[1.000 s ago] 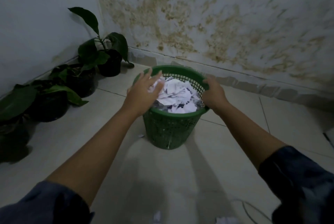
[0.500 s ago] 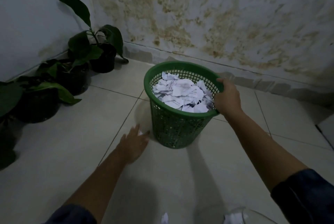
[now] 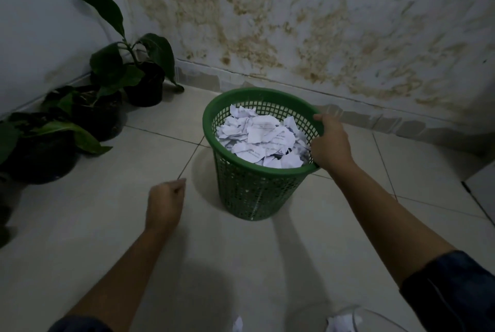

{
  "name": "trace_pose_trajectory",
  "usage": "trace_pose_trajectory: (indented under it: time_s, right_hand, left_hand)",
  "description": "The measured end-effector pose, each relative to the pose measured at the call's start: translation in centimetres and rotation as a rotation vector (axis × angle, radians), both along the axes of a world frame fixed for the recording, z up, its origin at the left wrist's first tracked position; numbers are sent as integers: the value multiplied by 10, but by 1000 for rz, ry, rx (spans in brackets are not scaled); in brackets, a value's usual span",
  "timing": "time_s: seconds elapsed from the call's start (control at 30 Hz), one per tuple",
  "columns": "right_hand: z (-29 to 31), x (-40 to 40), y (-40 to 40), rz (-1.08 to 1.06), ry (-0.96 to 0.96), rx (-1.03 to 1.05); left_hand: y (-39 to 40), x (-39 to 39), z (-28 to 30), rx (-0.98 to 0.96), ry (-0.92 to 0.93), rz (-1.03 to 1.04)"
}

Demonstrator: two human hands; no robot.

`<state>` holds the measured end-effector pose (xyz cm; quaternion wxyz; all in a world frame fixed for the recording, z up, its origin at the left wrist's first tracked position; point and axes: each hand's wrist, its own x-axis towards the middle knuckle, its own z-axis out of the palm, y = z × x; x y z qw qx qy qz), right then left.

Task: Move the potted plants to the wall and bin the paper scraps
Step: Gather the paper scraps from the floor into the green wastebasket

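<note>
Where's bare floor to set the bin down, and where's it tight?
Bare tile lies between the potted plants and the green bin, around the left hand, and right of the bin toward the stained wall. Crowded: the left corner with pots; paper scraps lie at the near edge.

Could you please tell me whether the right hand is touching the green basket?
Touching: the head view shows the right hand gripping the rim of the green basket, thumb over the edge, fingers outside the wall.

Left hand (image 3: 165, 207) a low fist; right hand (image 3: 330, 143) gripping, arm outstretched.
</note>
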<state>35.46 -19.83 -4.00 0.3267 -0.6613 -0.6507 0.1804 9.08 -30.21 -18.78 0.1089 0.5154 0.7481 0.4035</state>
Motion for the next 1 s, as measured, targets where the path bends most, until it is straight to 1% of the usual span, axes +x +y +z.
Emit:
trace_pose_trajectory:
  time_s: [0.07, 0.13, 0.2, 0.27, 0.33, 0.37, 0.5, 0.53, 0.67, 0.8, 0.87, 0.93, 1.0]
  right_hand:
    - [2, 0, -3, 7, -34, -7]
    - [4, 0, -6, 15, -64, -13]
    - [7, 0, -8, 28, -75, -26]
    - [9, -1, -9, 44, -62, -50]
    - [10, -3, -12, 62, -10, -79]
    - [11, -4, -13, 70, 24, -89]
    - [17, -8, -19, 123, 94, -150]
    - [18, -8, -21, 136, 93, -167]
    - [22, -10, -42, 166, 126, -199]
    - [19, -13, -69, 138, 135, -184]
    - [22, -10, -79, 118, 118, -190]
    - [27, -5, -92, 115, 119, -221]
    - [30, 0, -109, 127, 147, -249]
  left_hand:
    - [4, -3, 36, 200, -109, 178]
    - [13, -2, 79, 410, -164, 258]
    - [21, 6, 119, 553, -209, 196]
    - [27, 20, 148, 561, -202, 23]
    - [34, 32, 161, 420, -190, -196]
    - [36, 36, 161, 329, -162, -262]
    - [37, 32, 148, -33, 56, -313]
    - [34, 31, 146, -89, 101, -326]
    - [15, 28, 147, -156, 166, -368]
    - [14, 25, 146, -279, 296, -347]
    - [16, 30, 147, -342, 308, -341]
    - [14, 34, 148, -432, 320, -394]
    - [5, 33, 147, -490, 389, -467]
